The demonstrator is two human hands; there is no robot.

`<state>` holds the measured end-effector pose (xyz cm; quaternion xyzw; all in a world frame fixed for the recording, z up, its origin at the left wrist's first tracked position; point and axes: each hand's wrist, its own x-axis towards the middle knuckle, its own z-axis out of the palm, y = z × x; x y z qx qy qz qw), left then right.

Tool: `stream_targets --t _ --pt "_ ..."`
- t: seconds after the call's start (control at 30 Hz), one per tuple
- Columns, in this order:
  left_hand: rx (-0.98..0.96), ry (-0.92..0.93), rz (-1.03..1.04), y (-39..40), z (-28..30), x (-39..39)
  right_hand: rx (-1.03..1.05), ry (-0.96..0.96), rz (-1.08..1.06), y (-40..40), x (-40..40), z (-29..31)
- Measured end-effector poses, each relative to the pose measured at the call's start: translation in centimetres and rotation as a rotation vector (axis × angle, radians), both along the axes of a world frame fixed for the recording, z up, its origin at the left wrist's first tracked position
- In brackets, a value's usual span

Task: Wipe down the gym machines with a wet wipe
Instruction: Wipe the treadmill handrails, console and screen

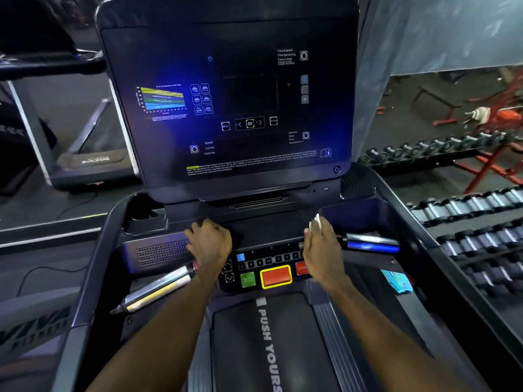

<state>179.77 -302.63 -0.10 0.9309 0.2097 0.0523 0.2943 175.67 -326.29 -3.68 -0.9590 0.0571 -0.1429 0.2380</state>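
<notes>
A: We're over the treadmill (271,335), both arms reaching in across the belt toward the console. Where's the wipe?

B: In the right hand (321,244). The wipe (314,222) is a small white wad sticking out past the fingertips, fingers curled round it, held at the right end of the dark shelf (266,227) just under the big screen (229,100).

A: And the left hand (209,243)?

B: Palm down on the left end of that same shelf, fingers bent over its far edge. It has nothing in it that I can make out.

A: So the two hands sit well apart, the shelf bare between them.

B: Right, and just below them is the button panel (266,271): a green button, an orange one ringed in yellow, a red one partly under the right wrist.

A: I see shiny grip bars either side.

B: Yes, the left bar (154,290) angles down past the left wrist; the right bar (370,241) juts out just beyond the right hand.

A: Anything else?

B: A blue packet (397,281) lies in the right side tray, and rows of dumbbells (464,210) fill the racks to the right.
</notes>
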Motion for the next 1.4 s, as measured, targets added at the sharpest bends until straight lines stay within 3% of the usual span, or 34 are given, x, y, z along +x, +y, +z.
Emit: stream_targets --t 0.13,0.23,0.4,0.5,0.7,0.83,1.03,1.23,1.4 --pt "0.029 0.048 -0.075 0.3 0.1 -0.1 -0.148 -0.161 0.062 0.9 -1.7 -1.1" --pt "0.071 0.037 -0.27 2.0 0.1 0.1 -0.244 -0.276 0.077 1.8 -2.6 0.1" --pt "0.013 -0.067 -0.36 5.2 0.5 -1.3 0.085 -0.356 0.381 7.6 -3.6 1.4" --pt "0.077 -0.049 -0.368 6.2 0.5 -2.7 0.115 -0.296 0.502 11.8 -3.6 1.5" --pt "0.121 -0.017 -0.491 7.2 -0.1 -4.5 -0.199 -0.262 0.515 13.6 -2.5 0.6" --pt "0.138 0.001 -0.511 7.4 -0.8 -5.3 -0.185 -0.105 0.68 13.4 -4.5 -0.2" --pt "0.142 -0.062 -0.475 6.5 -0.7 -5.9 -0.088 -0.086 0.599 14.1 -2.0 3.0" --pt "0.145 -0.083 -0.455 6.2 -0.5 -5.8 -0.307 0.056 0.855 12.7 -6.8 -0.3" --pt "0.162 -0.068 -0.454 6.0 -0.6 -5.9 -0.179 -0.084 0.585 13.5 -2.5 2.8"
